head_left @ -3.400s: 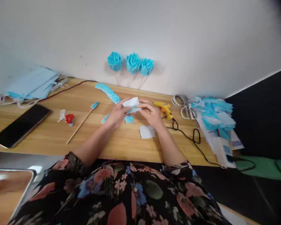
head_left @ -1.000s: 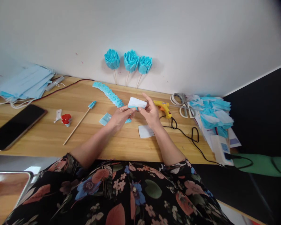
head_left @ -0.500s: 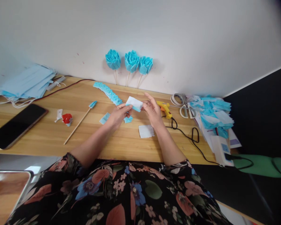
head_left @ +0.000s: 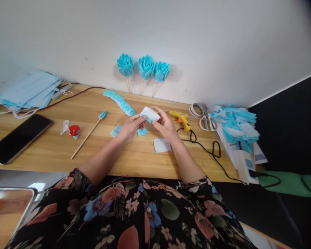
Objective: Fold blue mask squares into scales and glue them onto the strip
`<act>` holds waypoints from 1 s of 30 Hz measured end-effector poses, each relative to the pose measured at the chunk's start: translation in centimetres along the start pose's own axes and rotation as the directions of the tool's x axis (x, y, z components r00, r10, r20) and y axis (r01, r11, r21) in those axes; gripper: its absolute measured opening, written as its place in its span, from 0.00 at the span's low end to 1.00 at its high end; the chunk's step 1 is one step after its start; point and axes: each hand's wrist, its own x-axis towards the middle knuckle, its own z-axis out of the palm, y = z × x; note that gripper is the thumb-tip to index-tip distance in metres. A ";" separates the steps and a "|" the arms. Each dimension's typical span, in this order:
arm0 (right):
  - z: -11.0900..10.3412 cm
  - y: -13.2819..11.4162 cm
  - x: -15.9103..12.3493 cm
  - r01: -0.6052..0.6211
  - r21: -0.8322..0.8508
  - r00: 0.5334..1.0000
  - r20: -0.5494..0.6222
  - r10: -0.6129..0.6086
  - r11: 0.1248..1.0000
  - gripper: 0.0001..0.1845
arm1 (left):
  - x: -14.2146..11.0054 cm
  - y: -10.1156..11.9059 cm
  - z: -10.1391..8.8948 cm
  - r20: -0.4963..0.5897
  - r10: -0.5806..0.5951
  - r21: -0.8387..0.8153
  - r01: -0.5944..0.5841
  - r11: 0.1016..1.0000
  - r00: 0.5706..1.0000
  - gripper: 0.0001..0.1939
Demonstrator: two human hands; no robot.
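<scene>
Between my hands is a small rectangular piece of mask fabric, white on top with a blue folded lower edge. My left hand pinches its left end between thumb and fingers. At its right end, my right hand holds it with the thumb below and the fingers behind. Small blue pieces lie on the table under and beside my left hand. A white fabric piece lies flat near my right wrist. Further left is a wooden stick with a blue bud at its tip.
Three blue fabric flowers on sticks lean against the wall. A row of folded blue petals lies behind my hands. On the right are a yellow glue gun, scissors, tape and fabric pieces. Masks and a phone lie left.
The fabric piece has tilted, its right end lower. My right thumb has moved to its lower edge, and my right fingers have curled in closer behind it.
</scene>
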 end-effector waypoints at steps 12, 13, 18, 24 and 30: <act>-1.3 -0.7 0.0 0.094 -0.141 0.992 -0.065 -0.104 0.986 0.28 | 0.5 0.8 -0.4 -0.039 -0.100 -0.190 0.091 0.978 0.994 0.12; -1.5 -0.8 0.0 0.129 -0.189 0.986 -0.078 -0.146 0.973 0.28 | 0.5 0.8 -0.4 -0.048 -0.111 -0.200 0.099 0.975 0.993 0.12; -1.9 -1.4 0.0 0.378 -0.473 0.913 0.046 -0.406 0.796 0.28 | 0.5 1.0 -0.2 -0.050 -0.124 -0.185 0.113 0.976 0.991 0.11; -1.5 -0.9 0.3 0.499 -0.572 0.850 0.176 -0.497 0.651 0.20 | 0.2 1.2 0.1 -0.027 -0.129 -0.145 0.124 0.982 0.991 0.09; -1.3 -0.2 0.4 0.515 -0.547 0.840 0.170 -0.515 0.659 0.11 | 0.1 1.2 0.1 0.012 -0.136 -0.069 0.137 0.988 0.991 0.12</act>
